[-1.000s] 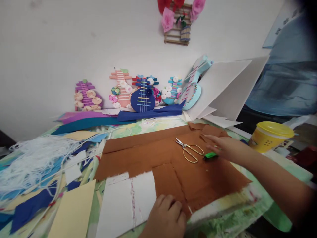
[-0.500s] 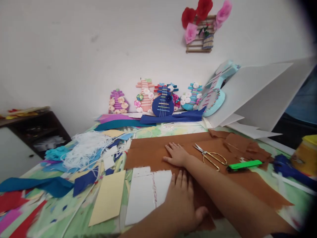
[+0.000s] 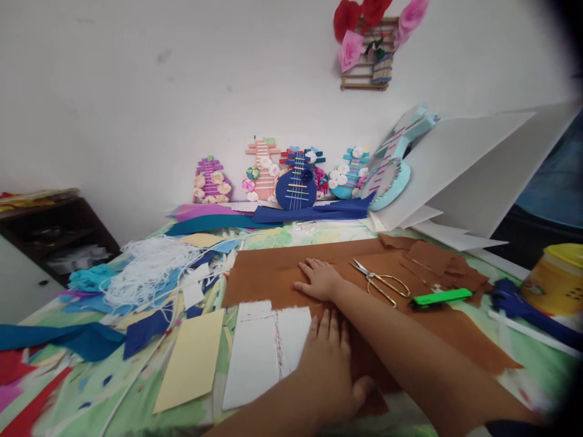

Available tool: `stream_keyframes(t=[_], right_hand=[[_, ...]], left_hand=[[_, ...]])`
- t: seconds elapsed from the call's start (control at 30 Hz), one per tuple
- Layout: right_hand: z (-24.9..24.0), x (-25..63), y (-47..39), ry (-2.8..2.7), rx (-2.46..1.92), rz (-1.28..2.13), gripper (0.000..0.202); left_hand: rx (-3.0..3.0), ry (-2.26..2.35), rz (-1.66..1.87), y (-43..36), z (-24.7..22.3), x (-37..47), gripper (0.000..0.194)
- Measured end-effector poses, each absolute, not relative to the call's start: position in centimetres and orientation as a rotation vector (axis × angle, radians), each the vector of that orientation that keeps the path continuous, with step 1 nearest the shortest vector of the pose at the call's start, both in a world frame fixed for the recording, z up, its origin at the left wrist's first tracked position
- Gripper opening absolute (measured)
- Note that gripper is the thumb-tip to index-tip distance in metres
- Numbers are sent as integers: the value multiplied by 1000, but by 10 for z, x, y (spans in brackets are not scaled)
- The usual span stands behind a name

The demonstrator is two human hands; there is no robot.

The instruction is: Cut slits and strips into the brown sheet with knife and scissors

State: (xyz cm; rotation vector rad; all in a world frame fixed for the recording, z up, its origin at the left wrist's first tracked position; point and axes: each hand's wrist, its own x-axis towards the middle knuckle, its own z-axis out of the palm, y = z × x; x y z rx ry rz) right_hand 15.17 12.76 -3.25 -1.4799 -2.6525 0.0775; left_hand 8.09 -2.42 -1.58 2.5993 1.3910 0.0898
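Brown cloth (image 3: 264, 273) lies spread over the middle of the table. My right hand (image 3: 320, 280) rests flat on it, fingers spread, nothing held. Nearer to me, my left hand (image 3: 330, 358) lies palm down with its fingers stretched out, across the right edge of a white board (image 3: 255, 358) and the cloth. A reddish glue-like line runs down the board. Gold-handled scissors (image 3: 380, 282) lie open on the cloth, right of my right hand. A green cutter (image 3: 441, 297) sits further right. A pale yellow sheet (image 3: 194, 355) is left of the board.
White cord (image 3: 148, 267) is heaped among coloured scraps at the left. A blue glue gun (image 3: 514, 303) and a yellow tub (image 3: 558, 279) stand at the right. Instrument-shaped crafts (image 3: 296, 189) line the wall. Large white boards (image 3: 460, 164) lean at the back right.
The view has shifted slightly, so the table things appear a little further left. Both hands stay flat in the same places on the cloth and board.
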Motion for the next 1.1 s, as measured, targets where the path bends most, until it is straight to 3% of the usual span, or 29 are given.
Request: stream_keyframes(t=[0.17,0.3,0.47,0.53,0.73,0.87,1.1], right_hand=[[-10,157,118,-2609,-1575,-18,59],[18,190,108,-2440,-1902,-66,41],[31,242,94,-2286,-2273,62,34],[28,252,91,-2275,-2316,121,39],[11,263,91,-2262,-2302,170,47],[4,271,93,-2239,-2345,202,31],[8,272,93,-2337,-2315,251,24]], left_hand=[[2689,1409,160,-28,-17,82,74],[2979,1297,285,-37,-40,80,62],[3210,1061,1028,-41,-77,69,12],[3146,1019,1247,-42,-78,68,20],[3002,1047,970,-50,-30,59,21],[2829,1299,702,-52,1,53,22],[2933,1122,823,-52,-1,55,22]])
